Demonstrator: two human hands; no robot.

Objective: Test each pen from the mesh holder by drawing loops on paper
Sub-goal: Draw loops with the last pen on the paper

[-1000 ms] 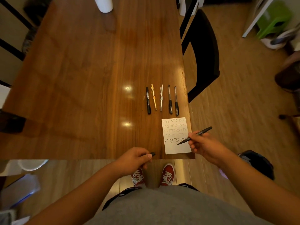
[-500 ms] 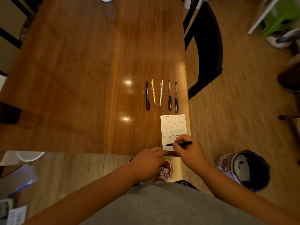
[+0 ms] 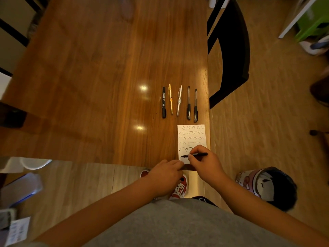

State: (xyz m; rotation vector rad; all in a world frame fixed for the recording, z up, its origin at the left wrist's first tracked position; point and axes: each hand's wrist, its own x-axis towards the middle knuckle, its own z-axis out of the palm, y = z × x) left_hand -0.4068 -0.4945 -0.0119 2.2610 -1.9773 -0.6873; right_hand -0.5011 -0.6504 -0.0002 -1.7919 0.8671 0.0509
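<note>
1. The long brown wooden bench (image 3: 99,82) carries everything; no mesh holder is in view.
2. Since a second ago the right hand (image 3: 204,163) has come down from the air beside the sheet onto the small white paper card (image 3: 191,138), at the bench's near right corner.
3. The left hand (image 3: 165,173), closed, has slid over to touch the card's near edge; whether it has a cap in its grip I cannot tell.
4. Five pens (image 3: 179,102) lie in a row beyond the card, likely tested already.
5. The right hand's grip is pinched tight on the slim black pen (image 3: 195,155), tip on a fresh dark stroke below five loop rows, so a sixth test appears to be starting.
</note>
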